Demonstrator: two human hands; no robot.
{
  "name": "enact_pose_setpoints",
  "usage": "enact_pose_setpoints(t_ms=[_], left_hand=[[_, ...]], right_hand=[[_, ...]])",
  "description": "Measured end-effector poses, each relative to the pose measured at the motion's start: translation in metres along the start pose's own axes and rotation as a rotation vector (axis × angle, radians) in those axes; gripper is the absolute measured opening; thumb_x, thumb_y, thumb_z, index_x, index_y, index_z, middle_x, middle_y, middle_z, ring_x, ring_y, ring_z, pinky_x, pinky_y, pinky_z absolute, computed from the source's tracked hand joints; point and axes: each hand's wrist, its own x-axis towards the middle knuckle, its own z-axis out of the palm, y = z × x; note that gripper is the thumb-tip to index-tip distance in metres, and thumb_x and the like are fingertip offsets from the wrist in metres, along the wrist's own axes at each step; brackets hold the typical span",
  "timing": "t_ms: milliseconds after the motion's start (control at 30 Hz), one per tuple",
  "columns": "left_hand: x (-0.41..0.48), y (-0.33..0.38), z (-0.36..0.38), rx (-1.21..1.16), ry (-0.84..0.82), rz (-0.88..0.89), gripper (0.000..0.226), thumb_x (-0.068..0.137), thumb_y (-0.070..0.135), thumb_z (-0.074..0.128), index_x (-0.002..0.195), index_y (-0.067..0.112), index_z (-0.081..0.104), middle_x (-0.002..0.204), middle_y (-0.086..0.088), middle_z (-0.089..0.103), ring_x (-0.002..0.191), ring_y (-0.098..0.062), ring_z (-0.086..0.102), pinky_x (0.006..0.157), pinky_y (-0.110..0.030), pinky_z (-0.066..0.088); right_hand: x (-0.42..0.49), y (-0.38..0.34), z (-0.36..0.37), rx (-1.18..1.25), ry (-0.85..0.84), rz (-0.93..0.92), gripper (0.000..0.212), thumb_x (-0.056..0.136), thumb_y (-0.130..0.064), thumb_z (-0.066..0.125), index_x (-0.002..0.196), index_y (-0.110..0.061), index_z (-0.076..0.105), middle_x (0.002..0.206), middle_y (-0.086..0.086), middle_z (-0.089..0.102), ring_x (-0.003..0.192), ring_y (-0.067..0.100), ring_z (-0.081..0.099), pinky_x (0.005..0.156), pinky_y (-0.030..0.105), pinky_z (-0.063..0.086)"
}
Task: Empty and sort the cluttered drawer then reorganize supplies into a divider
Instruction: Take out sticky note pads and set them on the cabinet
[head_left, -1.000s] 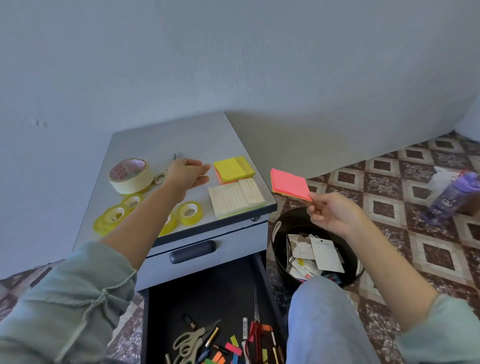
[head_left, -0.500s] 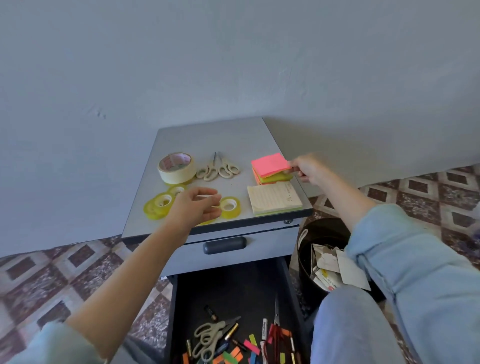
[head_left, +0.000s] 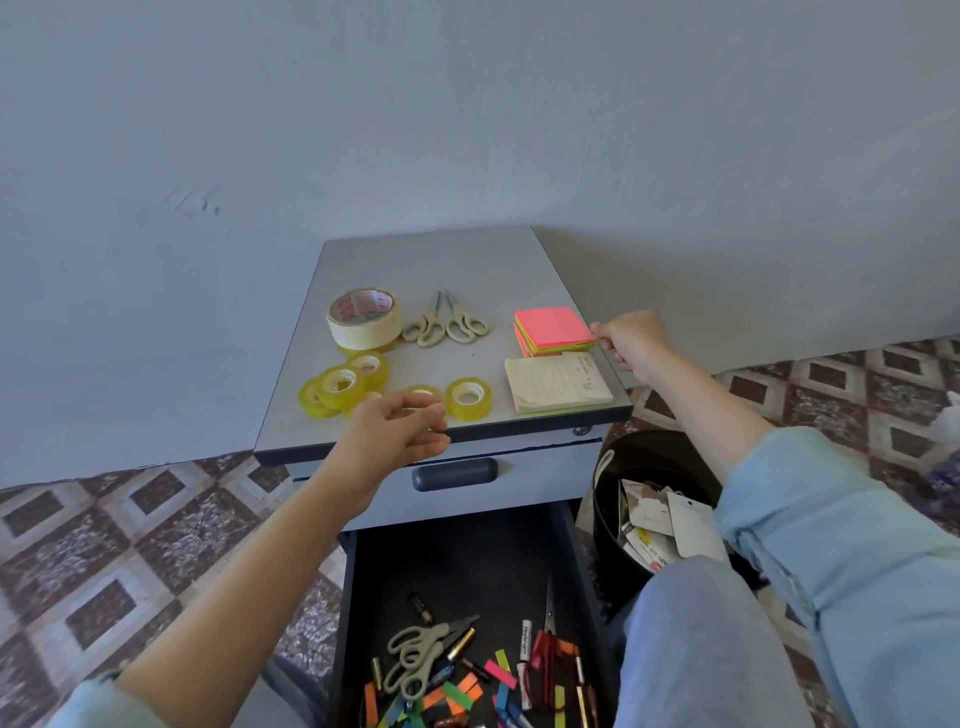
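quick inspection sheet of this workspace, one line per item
surface: grey cabinet top, holding sorted supplies
job's things: on top, masking tape roll, two scissors pairs, yellow tape rolls, neon sticky note stack, lined notepad; open drawer below
clutter: drawer scissors, marker and coloured flags lie jumbled
hands: left hand hovers loosely curled at the front edge, holding nothing; right hand pinches the stack's right corner
cables: nothing seen
surroundings: grey wall, patterned tile floor, black bin of paper scraps right of the cabinet
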Motion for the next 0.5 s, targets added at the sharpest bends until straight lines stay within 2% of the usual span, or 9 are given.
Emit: enact_pose_setpoints(t_ms=[200, 500], left_hand=[[-0.009, -0.029, -0.003, 0.002, -0.037, -0.07, 0.01, 0.09, 0.011, 0.058, 0.085, 0.006, 0.065, 0.076, -0.007, 0.063, 0.065, -0.012, 0.063, 0.063, -0.017, 0.055], [-0.03, -0.1, -0.012, 0.042, -0.041, -0.255, 0.012, 0.093, 0.015, 0.055, 0.086, 0.012, 0.064, 0.081, -0.003, 0.063, 0.069, -0.01, 0.063, 0.063, -0.018, 0.055]], right_hand=[[-0.041, 0.004, 0.002, 0.17, -0.113, -0.072, 0.026, 0.088, -0.004, 0.059, 0.063, -0.007, 0.052, 0.055, 0.004, 0.041, 0.03, 0.004, 0.031, 0.032, 0.014, 0.021], [-0.117, 0.063, 0.037, 0.191, -0.401, -0.005, 0.022, 0.091, -0.012, 0.059, 0.069, -0.008, 0.058, 0.054, 0.0, 0.04, 0.039, 0.006, 0.032, 0.037, 0.015, 0.023]])
